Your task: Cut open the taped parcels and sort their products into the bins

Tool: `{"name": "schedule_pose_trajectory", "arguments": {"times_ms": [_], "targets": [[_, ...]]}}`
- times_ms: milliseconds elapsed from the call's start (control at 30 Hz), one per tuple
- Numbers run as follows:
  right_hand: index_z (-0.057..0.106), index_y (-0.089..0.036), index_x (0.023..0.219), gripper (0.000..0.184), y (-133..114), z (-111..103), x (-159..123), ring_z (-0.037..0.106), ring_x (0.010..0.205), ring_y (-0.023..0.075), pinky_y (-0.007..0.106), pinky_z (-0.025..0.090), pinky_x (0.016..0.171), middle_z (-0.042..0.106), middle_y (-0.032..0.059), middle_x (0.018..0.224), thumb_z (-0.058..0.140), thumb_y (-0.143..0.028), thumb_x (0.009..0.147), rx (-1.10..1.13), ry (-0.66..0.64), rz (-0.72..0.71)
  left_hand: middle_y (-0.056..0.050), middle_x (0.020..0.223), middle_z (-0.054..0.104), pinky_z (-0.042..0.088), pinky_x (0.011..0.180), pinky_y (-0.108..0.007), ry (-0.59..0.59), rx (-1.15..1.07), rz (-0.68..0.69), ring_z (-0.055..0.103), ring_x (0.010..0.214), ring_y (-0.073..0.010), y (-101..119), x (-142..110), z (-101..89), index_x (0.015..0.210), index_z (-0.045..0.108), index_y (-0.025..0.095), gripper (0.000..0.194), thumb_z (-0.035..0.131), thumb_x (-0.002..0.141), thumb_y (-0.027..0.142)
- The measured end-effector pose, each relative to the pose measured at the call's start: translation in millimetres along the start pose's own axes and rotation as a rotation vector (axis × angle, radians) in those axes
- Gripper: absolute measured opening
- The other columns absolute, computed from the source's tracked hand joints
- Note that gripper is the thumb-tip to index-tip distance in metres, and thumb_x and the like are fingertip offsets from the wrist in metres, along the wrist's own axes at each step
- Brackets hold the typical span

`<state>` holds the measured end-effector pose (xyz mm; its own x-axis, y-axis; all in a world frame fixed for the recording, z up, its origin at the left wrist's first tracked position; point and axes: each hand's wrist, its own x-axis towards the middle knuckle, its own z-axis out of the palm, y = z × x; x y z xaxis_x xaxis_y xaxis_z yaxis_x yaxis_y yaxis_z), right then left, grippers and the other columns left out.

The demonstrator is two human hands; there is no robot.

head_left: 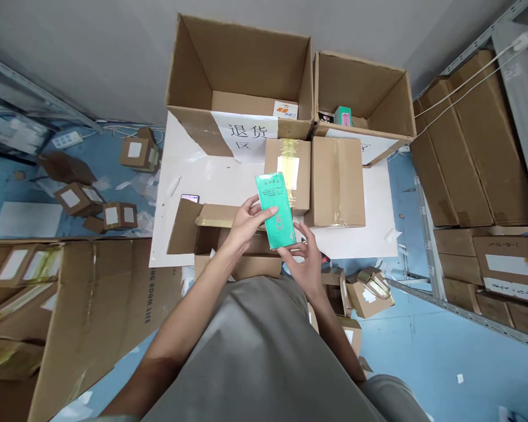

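Observation:
A green printed box (276,211) is held up over the white table, tilted a little. My left hand (247,223) grips its left side, thumb across the front face. At the lower right corner, the fingers of my right hand (304,258) hold the same box from below. Under my hands an open cardboard carton (259,266) lies at the table's near edge, its inside partly hidden by my arms. Behind the green box stand two closed cardboard cartons, a smaller one (270,153) with yellow tape and a larger one (338,181).
Two big open cartons stand at the back: the left one (193,120) holds a white box (286,109), the right one (378,132) a green box (343,116). A phone (190,198) lies on the table (169,176). Shelves with cartons (479,146) flank the right; boxes litter the floor.

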<state>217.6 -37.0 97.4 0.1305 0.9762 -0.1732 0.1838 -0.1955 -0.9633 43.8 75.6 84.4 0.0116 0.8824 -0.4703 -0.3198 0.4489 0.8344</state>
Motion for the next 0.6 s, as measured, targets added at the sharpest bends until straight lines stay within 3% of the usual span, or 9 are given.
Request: {"name": "schedule_pose_trajectory", "arguments": {"times_ms": [67, 133, 233, 300, 400, 500, 600], "targets": [[0.058, -0.034, 0.17, 0.085, -2, 12, -4, 0.078, 0.134, 0.0352, 0.05, 0.076, 0.097, 0.058, 0.0166, 0.177, 0.089, -0.063, 0.097, -0.23, -0.003, -0.08, -0.014, 0.128, 0.086, 0.066, 0.107, -0.046, 0.021, 0.002, 0.019, 0.082, 0.125, -0.034, -4, -1, -0.2, 0.134, 0.069, 0.02, 0.09, 0.11, 0.061, 0.054], [0.064, -0.033, 0.165, 0.071, -2, 24, -6, 0.066, 0.154, 0.0402, 0.055, 0.074, 0.105, 0.056, 0.0165, 0.177, 0.085, -0.058, 0.101, -0.408, 0.024, -0.123, -0.014, 0.129, 0.085, 0.066, 0.107, -0.047, 0.028, 0.01, 0.043, 0.082, 0.125, -0.0339, -6, -3, -1.3, 0.139, 0.066, 0.02, 0.093, 0.109, 0.064, 0.054], [0.07, -0.029, 0.158, 0.055, -2, 37, -6, 0.066, 0.155, 0.0399, 0.057, 0.071, 0.11, 0.059, 0.0176, 0.173, 0.076, -0.049, 0.106, -0.465, 0.1, -0.127, -0.014, 0.13, 0.084, 0.065, 0.11, -0.048, -0.002, 0.014, 0.077, 0.081, 0.125, -0.0336, -5, -7, -6.2, 0.147, 0.062, 0.02, 0.1, 0.109, 0.065, 0.053], [0.071, -0.028, 0.155, 0.057, -3, 40, -5, 0.073, 0.144, 0.0371, 0.052, 0.072, 0.106, 0.064, 0.0173, 0.167, 0.078, -0.048, 0.103, -0.349, 0.155, -0.104, -0.015, 0.136, 0.083, 0.064, 0.114, -0.049, -0.048, 0.014, 0.106, 0.079, 0.129, -0.0341, -1, -11, -12.3, 0.15, 0.063, 0.021, 0.099, 0.108, 0.069, 0.055], [0.069, -0.028, 0.152, 0.065, -7, 40, -1, 0.083, 0.12, 0.0287, 0.04, 0.074, 0.092, 0.075, 0.0131, 0.153, 0.089, -0.052, 0.094, 0.04, 0.181, 0.008, -0.016, 0.151, 0.078, 0.059, 0.125, -0.05, -0.124, 0.011, 0.159, 0.072, 0.145, -0.0356, 6, -17, -26.1, 0.145, 0.07, 0.021, 0.083, 0.103, 0.079, 0.059], [0.069, -0.03, 0.146, 0.065, -14, 39, 1, 0.086, 0.091, 0.0198, 0.031, 0.073, 0.081, 0.086, 0.0046, 0.124, 0.093, -0.053, 0.091, 0.447, 0.139, 0.17, -0.016, 0.156, 0.075, 0.054, 0.13, -0.051, -0.18, -0.007, 0.155, 0.067, 0.152, -0.0367, 10, -22, -42.8, 0.141, 0.075, 0.021, 0.076, 0.102, 0.082, 0.06], [0.071, -0.03, 0.137, 0.062, -20, 45, -1, 0.086, 0.077, 0.0176, 0.025, 0.071, 0.073, 0.087, -0.0012, 0.1, 0.097, -0.053, 0.086, 0.672, 0.101, 0.265, -0.017, 0.156, 0.075, 0.056, 0.127, -0.05, -0.225, -0.029, 0.1, 0.069, 0.148, -0.0361, 9, -27, -57.3, 0.143, 0.075, 0.023, 0.078, 0.104, 0.08, 0.058]]}}
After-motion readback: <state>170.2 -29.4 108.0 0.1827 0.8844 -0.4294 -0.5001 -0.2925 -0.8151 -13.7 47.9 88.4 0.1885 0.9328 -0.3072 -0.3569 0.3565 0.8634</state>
